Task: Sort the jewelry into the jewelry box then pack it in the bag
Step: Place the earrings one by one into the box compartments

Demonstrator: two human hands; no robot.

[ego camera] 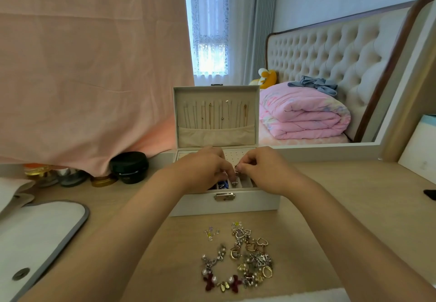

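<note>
Desk [330, 195]: wood top.
Jewelry box [247, 203]: open, rigid, at desk centre; best lifted by its base.
Jewelry pile [238, 259]: loose before box; likely light, tangle-prone.
Right hand [262, 169]: pinches small hoop [236, 167] over compartments.
Left hand [205, 169]: fingers curled in box; hold unclear.

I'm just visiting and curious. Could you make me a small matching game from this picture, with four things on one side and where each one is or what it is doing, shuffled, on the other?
Things
1. jewelry box
2. jewelry pile
3. black round case
4. right hand

Places or states
A. pinches a small gold piece over the box
B. mid-table, lid standing open
C. left of the box, at the pink cloth's hem
D. loose on the table, nearer the person than the box

Pairs: 1-B, 2-D, 3-C, 4-A
</note>
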